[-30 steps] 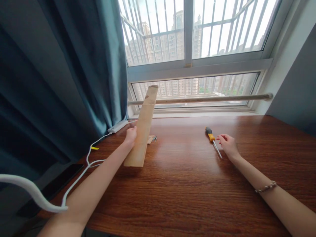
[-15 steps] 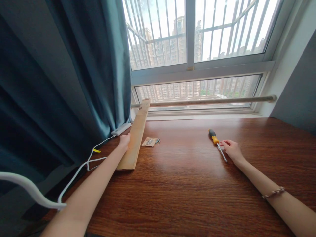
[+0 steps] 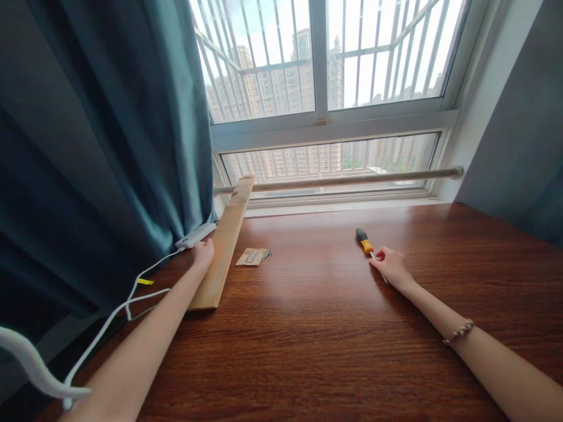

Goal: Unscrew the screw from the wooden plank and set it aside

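My left hand (image 3: 203, 255) grips the left edge of a long pale wooden plank (image 3: 225, 240) that lies flat on the brown wooden table (image 3: 308, 328), its far end at the window sill. My right hand (image 3: 391, 266) rests on the table with fingers curled over the metal shaft of a screwdriver (image 3: 366, 242) with a yellow and black handle. Between the hands lies a small brown packet (image 3: 251, 257) with several small screws beside it.
A teal curtain (image 3: 97, 135) hangs at the left. A white power strip (image 3: 196, 235) with its white cable (image 3: 114, 313) sits by the curtain. A barred window (image 3: 325, 88) and a horizontal rail (image 3: 352, 179) stand behind the table. A grey wall is at the right.
The plank, raised at its far end a second ago, has been lowered flat onto the table. My right hand has closed over the screwdriver's shaft. The view shifted slightly right.
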Demonstrator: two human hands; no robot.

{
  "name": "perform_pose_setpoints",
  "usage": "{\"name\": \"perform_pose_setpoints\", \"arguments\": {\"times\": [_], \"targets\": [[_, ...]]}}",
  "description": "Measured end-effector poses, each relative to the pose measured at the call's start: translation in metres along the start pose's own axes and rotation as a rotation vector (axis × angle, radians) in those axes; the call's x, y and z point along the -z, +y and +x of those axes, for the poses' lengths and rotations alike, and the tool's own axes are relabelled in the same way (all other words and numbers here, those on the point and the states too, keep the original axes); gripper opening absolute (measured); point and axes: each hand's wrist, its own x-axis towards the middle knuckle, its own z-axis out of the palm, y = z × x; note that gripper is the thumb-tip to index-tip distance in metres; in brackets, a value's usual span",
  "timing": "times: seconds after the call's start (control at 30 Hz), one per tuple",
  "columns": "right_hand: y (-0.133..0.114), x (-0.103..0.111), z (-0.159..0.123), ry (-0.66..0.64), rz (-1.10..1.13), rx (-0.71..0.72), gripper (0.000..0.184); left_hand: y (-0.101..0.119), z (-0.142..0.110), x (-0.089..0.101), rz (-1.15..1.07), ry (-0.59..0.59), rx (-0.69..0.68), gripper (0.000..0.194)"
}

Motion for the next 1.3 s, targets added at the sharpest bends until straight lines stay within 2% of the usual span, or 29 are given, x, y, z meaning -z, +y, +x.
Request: {"name": "perform_pose_setpoints", "arguments": {"times": [0.03, 0.07, 0.1, 0.2, 0.27, 0.33, 0.4, 0.5, 0.63, 0.7, 0.77, 0.83, 0.93, 1.03, 1.13, 1.3], "targets": [[-0.001, 0.001, 0.000, -0.010, 0.003, -0.004, 0.008, 0.007, -0.008, 0.002, 0.041, 0.049, -0.047, 0.034], [-0.002, 0.002, 0.000, -0.014, 0.010, -0.009, 0.007, 0.015, -0.020, 0.003, 0.129, 0.146, -0.188, 0.039], [-0.004, 0.004, 0.000, -0.013, 0.013, -0.010, 0.008, 0.027, -0.034, 0.004, 0.190, 0.176, -0.361, 0.043], [-0.016, 0.012, -0.003, -0.064, 0.159, -0.021, 0.014, 0.069, -0.091, 0.007, 0.224, 0.075, -0.872, 0.042], [-0.031, 0.018, -0.010, -0.241, 0.422, -0.050, 0.019, 0.097, -0.133, 0.009, 0.221, -0.049, -1.179, 0.039], [-0.050, 0.022, -0.022, -0.500, 0.680, -0.084, 0.021, 0.121, -0.171, 0.011, 0.205, -0.162, -1.438, 0.043], [-0.067, 0.026, -0.036, -0.718, 0.795, -0.094, 0.021, 0.136, -0.200, 0.013, 0.187, -0.240, -1.577, 0.045], [-0.083, 0.028, -0.052, -0.871, 0.835, -0.102, 0.021, 0.145, -0.222, 0.015, 0.162, -0.371, -1.661, 0.028], [-0.086, 0.029, -0.057, -0.972, 0.949, -0.102, 0.025, 0.142, -0.228, 0.019, 0.185, -0.432, -1.675, 0.023], [-0.084, 0.027, -0.054, -0.943, 1.069, -0.157, 0.033, 0.138, -0.226, 0.019, 0.174, -0.430, -1.625, 0.021], [-0.081, 0.023, -0.052, -0.813, 1.162, -0.229, 0.038, 0.132, -0.218, 0.018, 0.142, -0.451, -1.458, 0.018], [-0.078, 0.017, -0.050, -0.646, 1.167, -0.240, 0.035, 0.125, -0.205, 0.013, 0.126, -0.478, -1.194, 0.017], [-0.075, 0.011, -0.051, -0.421, 1.079, -0.110, 0.026, 0.112, -0.177, 0.004, 0.196, -0.489, -0.856, 0.020], [-0.079, 0.014, -0.058, -0.247, 1.021, 0.046, 0.004, 0.096, -0.151, -0.006, 0.263, -0.483, -0.655, 0.023], [-0.093, 0.024, -0.068, -0.194, 1.028, 0.142, 0.017, 0.083, -0.138, -0.017, 0.322, -0.480, -0.578, 0.024], [-0.129, 0.045, -0.089, -0.251, 1.079, 0.298, 0.018, 0.077, -0.133, -0.029, 0.393, -0.500, -0.533, 0.025]]}}
